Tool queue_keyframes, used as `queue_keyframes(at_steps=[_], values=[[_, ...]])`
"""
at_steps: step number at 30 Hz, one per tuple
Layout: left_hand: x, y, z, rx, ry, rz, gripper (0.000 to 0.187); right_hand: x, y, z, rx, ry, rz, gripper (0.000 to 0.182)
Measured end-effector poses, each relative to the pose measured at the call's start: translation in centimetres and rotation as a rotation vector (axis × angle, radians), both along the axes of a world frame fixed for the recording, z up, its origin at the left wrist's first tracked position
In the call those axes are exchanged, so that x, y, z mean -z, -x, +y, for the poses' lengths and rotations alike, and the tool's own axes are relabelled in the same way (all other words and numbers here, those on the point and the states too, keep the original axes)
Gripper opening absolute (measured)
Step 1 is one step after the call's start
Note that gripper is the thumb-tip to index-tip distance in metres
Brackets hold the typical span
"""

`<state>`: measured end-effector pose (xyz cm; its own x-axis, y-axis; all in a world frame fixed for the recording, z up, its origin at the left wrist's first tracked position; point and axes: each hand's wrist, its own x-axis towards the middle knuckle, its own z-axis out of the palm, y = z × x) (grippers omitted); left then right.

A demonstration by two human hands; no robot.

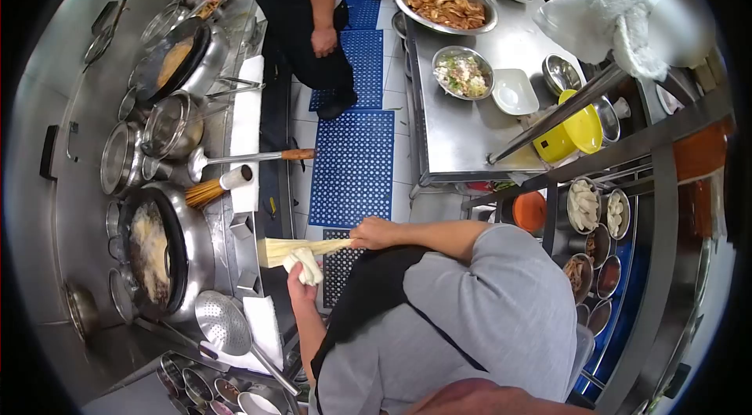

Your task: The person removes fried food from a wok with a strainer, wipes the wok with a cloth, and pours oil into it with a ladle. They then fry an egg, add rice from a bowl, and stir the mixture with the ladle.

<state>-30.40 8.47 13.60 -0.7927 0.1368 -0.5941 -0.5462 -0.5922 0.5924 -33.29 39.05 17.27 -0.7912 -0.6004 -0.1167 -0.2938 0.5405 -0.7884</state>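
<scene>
Pale-yellow limp strip (323,246) ran lengthwise from the right hand (376,232), closed on its end, toward the steel stove (225,247); the left hand (301,290), curled, held a bunched white bundle (306,266) beside it.

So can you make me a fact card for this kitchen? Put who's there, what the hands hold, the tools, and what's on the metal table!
Right hand: grips a pale yellow strip, material unclear
Left hand: holds a white bundle, maybe cloth
Co-worker: stands farther along the blue mats
Nearer wok: frothy-looking contents
Tools: bristle brush, wooden-handled ladle, skimmer
Metal table: large bowl of brown food, white dish, yellow container
</scene>
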Motion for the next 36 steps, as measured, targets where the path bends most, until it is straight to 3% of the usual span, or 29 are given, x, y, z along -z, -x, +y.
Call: queue_keyframes(at_steps=[3, 4, 6, 11, 15, 19, 23, 25, 28, 31, 36], values=[[1.0, 1.8, 2.0, -0.061, 0.087, -0.043, 0.049, -0.8, 1.0, 4.4, -0.037, -0.250, 0.055, 0.030], [1.0, 1.6, 2.5, -0.046, 0.126, -0.070, 0.046, -1.1, 1.9, 5.5, -0.090, -0.495, 0.083, 0.027], [1.9, 0.3, 2.4, 0.003, 0.207, -0.157, 0.045, -0.4, 3.2, 8.3, 0.049, -0.460, 0.211, 0.029], [3.2, -5.9, 1.3, 0.106, 0.387, -0.345, 0.041, -5.8, 9.5, 15.2, 0.448, -0.366, 0.294, 0.036], [9.2, -11.0, -1.5, 0.240, 0.879, -0.377, 0.067, -3.6, 12.9, 19.6, 0.546, -0.292, 0.415, 0.035], [13.5, -16.0, -4.1, 0.334, 1.344, -0.201, 0.083, -3.0, 12.9, 19.4, 0.622, -0.302, 0.484, 0.033], [12.2, -15.9, -2.8, 0.561, 1.119, -0.439, 0.058, -4.8, 13.1, 18.4, 0.598, -0.330, 0.487, 0.031], [4.9, -14.0, 0.6, 0.633, 1.311, -0.386, 0.070, -4.4, 13.1, 18.4, 0.542, -0.393, 0.516, 0.033], [4.6, -13.8, 1.9, 0.630, 1.293, -0.418, 0.093, -2.7, 13.5, 19.2, 0.499, -0.490, 0.506, 0.036], [4.7, -12.9, 2.7, 0.533, 1.310, -0.356, 0.089, -3.2, 13.6, 19.2, 0.480, -0.540, 0.511, 0.035], [3.1, -11.5, 3.1, 0.555, 1.312, -0.282, 0.076, -4.2, 13.3, 18.6, 0.502, -0.560, 0.476, 0.032]])
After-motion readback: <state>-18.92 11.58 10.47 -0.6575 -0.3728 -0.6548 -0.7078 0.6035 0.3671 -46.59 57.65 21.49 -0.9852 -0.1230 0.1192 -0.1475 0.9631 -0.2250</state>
